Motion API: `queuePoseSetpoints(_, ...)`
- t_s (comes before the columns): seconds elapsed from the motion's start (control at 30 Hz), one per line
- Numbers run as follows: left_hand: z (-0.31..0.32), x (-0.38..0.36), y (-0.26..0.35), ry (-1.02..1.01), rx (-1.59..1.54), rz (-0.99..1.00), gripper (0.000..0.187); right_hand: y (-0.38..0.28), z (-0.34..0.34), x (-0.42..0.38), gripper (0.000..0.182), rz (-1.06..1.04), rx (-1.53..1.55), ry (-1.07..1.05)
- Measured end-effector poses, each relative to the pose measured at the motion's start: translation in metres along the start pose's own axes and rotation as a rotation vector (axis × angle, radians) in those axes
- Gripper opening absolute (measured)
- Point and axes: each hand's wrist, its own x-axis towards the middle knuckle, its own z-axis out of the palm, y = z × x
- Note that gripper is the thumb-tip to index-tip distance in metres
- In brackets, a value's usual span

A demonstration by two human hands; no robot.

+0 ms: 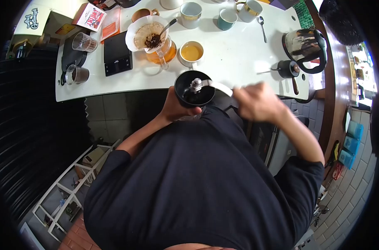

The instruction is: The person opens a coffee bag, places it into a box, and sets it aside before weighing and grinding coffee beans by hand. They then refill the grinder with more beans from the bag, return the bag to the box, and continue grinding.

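Observation:
Close to my body at the table's front edge, my left hand (174, 105) is wrapped round a hand coffee grinder (182, 83) with a black open top. From the grinder's metal centre a curved crank handle (219, 86) runs to the right. My right hand (259, 102), somewhat blurred, is closed round the outer end of that crank, hiding its knob. Just beyond the grinder sits a cup (192, 62) of yellowish-brown drink. Left of the cup, a dripper with a paper filter (135, 35) holds dark wet grounds and a spoon, on top of a glass server (169, 52) of amber liquid.
A black scale (118, 54) lies left of the server, near two glasses (84, 42) at the table's left end. Mugs (191, 16) and a teal cup (227, 19) stand at the back. A glass kettle (302, 45) and a small dark pot (287, 69) are at right.

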Motion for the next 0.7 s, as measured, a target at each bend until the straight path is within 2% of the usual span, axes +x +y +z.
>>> queuePoseSetpoints(0.07,0.003,0.005,-0.001,-0.005,-0.012,-0.003,0.068,-0.039,-0.010,0.008,0.038,-0.312,-0.024,0.136)
queuePoseSetpoints(0.1,0.004,0.001,-0.003,-0.012,-0.017,-0.019,0.066,-0.053,-0.022,0.021,0.039,-0.354,-0.030,0.089)
queuePoseSetpoints(0.13,0.005,0.004,-0.007,-0.048,-0.077,-0.103,0.056,-0.059,-0.022,0.037,0.043,-0.386,-0.046,0.132)
queuePoseSetpoints(0.17,0.004,0.011,-0.003,-0.107,0.064,-0.184,0.051,-0.061,-0.017,0.055,0.041,-0.406,0.009,0.140)
queuePoseSetpoints(0.2,0.007,0.014,0.003,-0.127,0.069,-0.174,0.051,-0.071,-0.015,0.077,0.037,-0.479,0.022,0.265)
queuePoseSetpoints(0.23,0.011,0.016,0.010,-0.157,0.170,-0.037,0.058,-0.083,-0.009,0.101,0.029,-0.571,0.041,0.246)
queuePoseSetpoints(0.27,0.016,0.013,0.017,-0.178,0.267,0.096,0.067,-0.086,-0.016,0.113,0.021,-0.573,0.002,0.099)
queuePoseSetpoints(0.3,0.018,0.008,0.024,-0.193,0.365,0.229,0.076,-0.086,-0.036,0.138,0.024,-0.474,0.028,-0.171)
queuePoseSetpoints(0.33,0.020,0.004,0.029,-0.207,0.462,0.364,0.086,-0.071,-0.045,0.153,0.027,-0.422,0.069,-0.154)
queuePoseSetpoints(0.37,0.022,0.000,0.033,-0.219,0.553,0.495,0.097,-0.055,-0.044,0.170,0.027,-0.228,0.019,-0.363)
queuePoseSetpoints(0.4,0.021,-0.002,0.034,-0.211,0.294,0.213,0.089,-0.020,-0.031,0.169,0.030,-0.280,-0.023,-0.123)
queuePoseSetpoints(0.47,0.003,-0.011,0.015,-0.166,0.186,0.160,0.087,0.033,-0.017,0.137,0.035,-0.072,-0.044,-0.011)
queuePoseSetpoints(0.53,-0.005,-0.024,-0.009,-0.059,-0.049,0.005,0.083,0.050,0.005,0.090,0.033,0.004,-0.076,-0.036)
queuePoseSetpoints(0.57,-0.006,-0.023,-0.007,-0.041,-0.051,0.017,0.083,0.044,0.011,0.067,0.033,0.057,-0.042,-0.077)
queuePoseSetpoints(0.63,-0.008,-0.018,0.002,0.129,-0.146,-0.062,0.077,-0.002,-0.005,0.039,0.029,0.162,0.088,-0.230)
queuePoseSetpoints(0.67,-0.008,-0.013,0.005,0.135,-0.007,0.007,0.070,-0.034,-0.006,0.035,0.027,0.035,0.146,-0.076)
queuePoseSetpoints(0.7,-0.010,-0.011,0.009,0.028,0.147,0.006,0.068,-0.058,-0.020,0.036,0.025,-0.235,0.220,-0.109)
